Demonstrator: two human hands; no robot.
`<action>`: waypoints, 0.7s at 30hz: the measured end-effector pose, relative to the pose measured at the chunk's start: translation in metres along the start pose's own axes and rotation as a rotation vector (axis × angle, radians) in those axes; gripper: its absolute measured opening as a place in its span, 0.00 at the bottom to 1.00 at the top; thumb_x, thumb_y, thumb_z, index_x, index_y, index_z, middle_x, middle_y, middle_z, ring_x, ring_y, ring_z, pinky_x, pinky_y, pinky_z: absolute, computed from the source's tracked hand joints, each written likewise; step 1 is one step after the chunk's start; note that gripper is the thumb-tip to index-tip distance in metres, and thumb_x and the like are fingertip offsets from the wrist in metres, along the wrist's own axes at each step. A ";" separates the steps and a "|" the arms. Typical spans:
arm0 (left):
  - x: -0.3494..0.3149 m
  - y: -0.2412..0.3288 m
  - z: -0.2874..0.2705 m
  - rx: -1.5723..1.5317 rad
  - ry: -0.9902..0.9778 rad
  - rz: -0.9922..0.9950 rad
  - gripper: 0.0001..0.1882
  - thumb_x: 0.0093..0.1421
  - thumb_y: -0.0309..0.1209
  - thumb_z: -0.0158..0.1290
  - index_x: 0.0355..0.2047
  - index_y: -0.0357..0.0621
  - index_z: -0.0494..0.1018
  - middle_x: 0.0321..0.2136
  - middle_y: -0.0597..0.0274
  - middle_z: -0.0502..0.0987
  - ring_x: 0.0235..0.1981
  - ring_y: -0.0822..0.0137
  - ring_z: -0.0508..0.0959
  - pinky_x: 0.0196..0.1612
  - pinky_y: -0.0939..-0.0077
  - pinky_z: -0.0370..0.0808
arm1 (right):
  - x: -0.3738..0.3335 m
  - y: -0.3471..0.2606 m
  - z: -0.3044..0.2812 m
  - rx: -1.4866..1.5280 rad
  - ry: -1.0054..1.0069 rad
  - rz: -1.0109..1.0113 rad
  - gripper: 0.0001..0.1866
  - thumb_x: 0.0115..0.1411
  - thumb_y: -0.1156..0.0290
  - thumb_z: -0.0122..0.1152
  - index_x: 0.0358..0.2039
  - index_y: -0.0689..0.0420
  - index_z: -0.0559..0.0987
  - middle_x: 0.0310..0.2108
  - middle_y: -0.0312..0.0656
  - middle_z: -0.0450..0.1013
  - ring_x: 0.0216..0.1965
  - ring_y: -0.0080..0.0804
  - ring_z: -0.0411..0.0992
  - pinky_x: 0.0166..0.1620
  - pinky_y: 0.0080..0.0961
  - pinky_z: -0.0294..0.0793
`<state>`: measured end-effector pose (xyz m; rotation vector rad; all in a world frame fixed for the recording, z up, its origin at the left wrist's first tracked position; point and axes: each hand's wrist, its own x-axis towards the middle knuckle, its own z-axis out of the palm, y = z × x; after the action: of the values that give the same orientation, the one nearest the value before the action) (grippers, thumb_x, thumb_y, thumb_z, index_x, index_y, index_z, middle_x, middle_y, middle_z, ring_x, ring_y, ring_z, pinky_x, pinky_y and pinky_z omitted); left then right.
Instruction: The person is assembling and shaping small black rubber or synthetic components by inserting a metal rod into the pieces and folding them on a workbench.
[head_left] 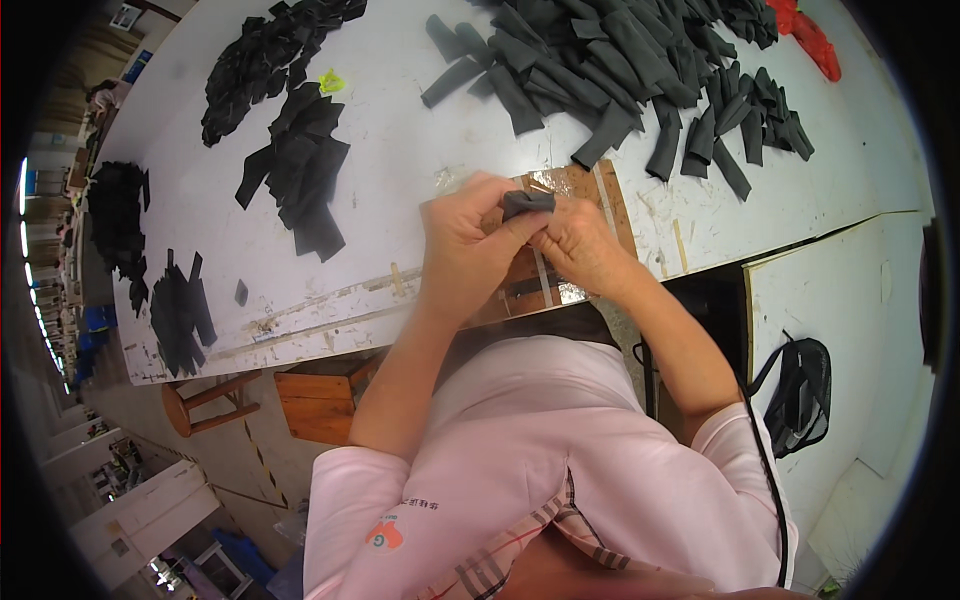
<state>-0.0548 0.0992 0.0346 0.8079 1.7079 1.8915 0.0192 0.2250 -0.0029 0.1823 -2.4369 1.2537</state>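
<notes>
A dark grey piece of fabric (528, 204), folded or rolled small, is pinched between my two hands over the near edge of the white table. My left hand (468, 225) grips its left side with the thumb along the lower edge. On the right end, the fingers of my right hand (582, 240) are closed; their tips are partly hidden. Beneath both hands lies a brown board (622, 215) with pale strips, glossy in places. Beyond them, a large heap of dark grey fabric tubes (590, 60) spreads over the back of the table.
Flat dark fabric pieces (305, 170) lie in piles at the left, beside a small yellow-green scrap (331, 82). Red material (808, 40) sits at the far right. A wooden stool (185, 408) and a wooden box (315, 405) stand below the table. A black mesh bag (803, 395) hangs at the right.
</notes>
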 end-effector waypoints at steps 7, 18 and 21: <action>-0.002 -0.006 -0.003 0.099 -0.062 0.066 0.05 0.46 0.20 0.54 0.27 0.35 0.73 0.26 0.64 0.71 0.27 0.77 0.70 0.28 0.85 0.67 | -0.005 0.017 0.007 0.061 -0.019 0.002 0.05 0.50 0.72 0.52 0.27 0.61 0.71 0.23 0.46 0.68 0.27 0.46 0.66 0.30 0.34 0.66; -0.009 0.008 0.002 -0.355 0.012 0.230 0.08 0.53 0.23 0.51 0.33 0.33 0.70 0.28 0.54 0.74 0.31 0.70 0.73 0.37 0.79 0.70 | 0.005 -0.016 -0.011 -0.134 -0.032 0.037 0.09 0.44 0.77 0.54 0.29 0.60 0.70 0.21 0.44 0.66 0.27 0.42 0.67 0.28 0.33 0.66; -0.009 0.006 -0.001 -0.160 -0.018 0.214 0.07 0.51 0.20 0.51 0.32 0.33 0.71 0.28 0.59 0.74 0.29 0.74 0.72 0.35 0.84 0.69 | 0.003 -0.009 -0.010 -0.237 -0.064 -0.014 0.09 0.44 0.77 0.54 0.29 0.59 0.70 0.21 0.43 0.67 0.27 0.41 0.67 0.28 0.33 0.66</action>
<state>-0.0487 0.0916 0.0390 0.9724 1.4866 2.1234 0.0222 0.2278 0.0102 0.1748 -2.6089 0.9555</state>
